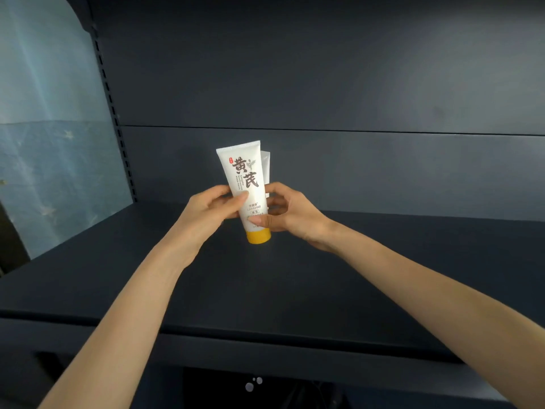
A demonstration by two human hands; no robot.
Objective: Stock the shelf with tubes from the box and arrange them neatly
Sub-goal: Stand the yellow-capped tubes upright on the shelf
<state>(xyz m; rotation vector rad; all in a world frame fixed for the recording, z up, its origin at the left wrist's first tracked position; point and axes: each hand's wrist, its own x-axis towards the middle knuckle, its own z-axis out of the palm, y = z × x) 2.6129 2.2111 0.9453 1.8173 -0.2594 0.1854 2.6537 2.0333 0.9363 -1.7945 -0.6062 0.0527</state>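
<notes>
A white tube (246, 184) with dark lettering and a yellow cap stands cap-down on the dark shelf (265, 284), leaning slightly left. My left hand (211, 212) grips its left side, thumb across the front. My right hand (287, 214) holds its right side, thumb pressed low on the front near the cap. A second white tube (266, 169) stands right behind the first, mostly hidden, with only its upper right edge showing. The box is out of view.
The shelf's dark back panel (324, 98) rises behind the tubes. A slotted upright (113, 113) marks the left end, with a pale blue wall (50, 128) beyond it. The shelf's front lip (265, 343) runs across below my forearms.
</notes>
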